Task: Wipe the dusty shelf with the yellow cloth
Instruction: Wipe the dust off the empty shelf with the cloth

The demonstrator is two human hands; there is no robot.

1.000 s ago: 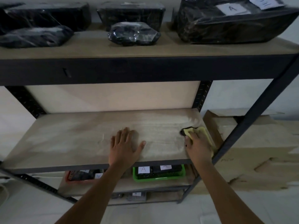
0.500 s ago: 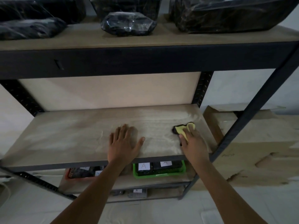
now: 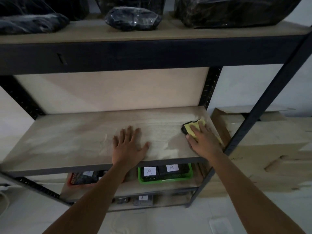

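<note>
Right hand (image 3: 203,142) pressed palm-down on the yellow cloth (image 3: 191,130), fingers spread flat over it rather than curled around it — open, pinning the cloth to the dusty shelf (image 3: 67,141) near the right end of the board. Only the far and left part of the cloth showing past the fingertips, with a dark edge on its left side; a thin yellow strip also peeking out along the right of the hand, close to the black upright post (image 3: 263,105). Cloth well toward the back half of the board, just beside its right edge.

Left hand (image 3: 129,146) flat on the bare board near the middle, fingers splayed, thumb out to the right — open, gripping nothing, well apart from the cloth. Pale dusty streaks between the two hands and off to the left.

Above, black wrapped bundles (image 3: 133,18) on the upper shelf. Below, a green basket (image 3: 165,179) with two dark packs labelled "A", and a red basket (image 3: 72,180) to its left, partly hidden by the left forearm. Cardboard boxes (image 3: 270,149) to the right of the rack.
</note>
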